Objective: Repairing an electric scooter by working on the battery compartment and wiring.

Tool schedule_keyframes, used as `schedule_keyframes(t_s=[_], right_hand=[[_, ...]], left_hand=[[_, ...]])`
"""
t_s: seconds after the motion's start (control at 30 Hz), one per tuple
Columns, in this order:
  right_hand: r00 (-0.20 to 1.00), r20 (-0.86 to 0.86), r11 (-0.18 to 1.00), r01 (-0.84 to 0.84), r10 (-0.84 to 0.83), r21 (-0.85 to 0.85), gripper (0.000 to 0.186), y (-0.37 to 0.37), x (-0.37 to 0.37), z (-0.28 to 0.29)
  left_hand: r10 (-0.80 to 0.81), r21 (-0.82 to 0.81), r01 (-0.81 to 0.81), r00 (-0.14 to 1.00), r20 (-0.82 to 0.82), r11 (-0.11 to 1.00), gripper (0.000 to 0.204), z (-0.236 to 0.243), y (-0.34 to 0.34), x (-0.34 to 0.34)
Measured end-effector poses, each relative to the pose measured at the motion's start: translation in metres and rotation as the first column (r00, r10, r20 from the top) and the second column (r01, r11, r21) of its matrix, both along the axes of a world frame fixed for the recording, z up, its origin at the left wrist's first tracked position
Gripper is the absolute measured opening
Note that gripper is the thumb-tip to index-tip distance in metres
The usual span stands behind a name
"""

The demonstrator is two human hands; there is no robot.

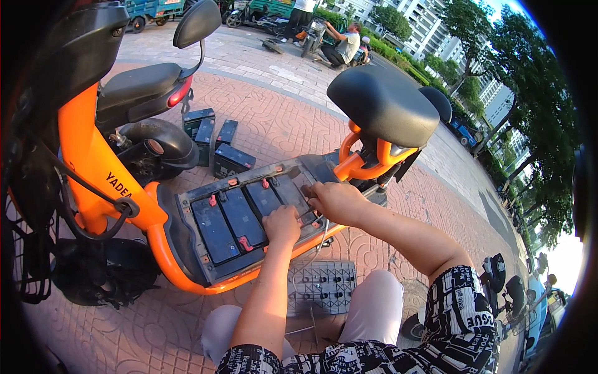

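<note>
Down in the open footboard bay [187, 206] of an orange scooter [93, 162], four black, flat-topped rectangular batteries [240, 218] sit side by side, their smooth plastic lids marked by small red terminal caps. Grey plastic rims the bay, and glossy orange tubing curves beneath it. The left hand [281, 225] rests on the near edge of the battery row, fingers curled down over the right-hand battery; whether it truly grips cannot be told. The right hand [333, 201] lies at the bay's right end beside the seat post, fingers bent and pressing onto the last battery's top, grasping nothing visible.

Below the bay, on the patterned red brick paving [280, 112], lies a grey ribbed cover plate [321, 287] with rows of slots, between the person's light-trousered knees. A rounded matte black saddle [383, 103] stands over the right end. Beyond the scooter, several loose black batteries [218, 146] stand on the bricks beside a second scooter's black seat [134, 84].
</note>
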State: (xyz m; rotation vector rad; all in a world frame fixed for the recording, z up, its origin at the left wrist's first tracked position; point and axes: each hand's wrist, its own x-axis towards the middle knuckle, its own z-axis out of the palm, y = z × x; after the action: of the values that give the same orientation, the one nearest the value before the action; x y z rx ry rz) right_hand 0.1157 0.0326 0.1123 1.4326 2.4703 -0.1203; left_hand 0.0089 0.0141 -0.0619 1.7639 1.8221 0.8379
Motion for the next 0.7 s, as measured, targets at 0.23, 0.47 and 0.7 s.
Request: schedule_keyframes(t_s=[0.23, 0.47, 0.7], right_hand=[[0.973, -0.089, 0.969, -0.2, 0.214, 0.143, 0.035, 0.003, 0.018, -0.01], [0.997, -0.031, 0.995, -0.068, 0.07, 0.078, 0.034, 0.0, 0.009, -0.01], [0.991, 0.003, 0.982, -0.13, 0.131, 0.136, 0.033, 0.001, 0.005, -0.013]], left_hand=[[0.031, 0.012, -0.031, 0.999, -0.025, 0.999, 0.012, 0.004, -0.001, 0.002], [0.042, 0.005, -0.042, 0.998, -0.043, 0.999, 0.013, 0.002, 0.0, 0.003], [0.038, 0.006, -0.037, 0.998, -0.052, 0.999, 0.016, 0.003, -0.001, 0.004]])
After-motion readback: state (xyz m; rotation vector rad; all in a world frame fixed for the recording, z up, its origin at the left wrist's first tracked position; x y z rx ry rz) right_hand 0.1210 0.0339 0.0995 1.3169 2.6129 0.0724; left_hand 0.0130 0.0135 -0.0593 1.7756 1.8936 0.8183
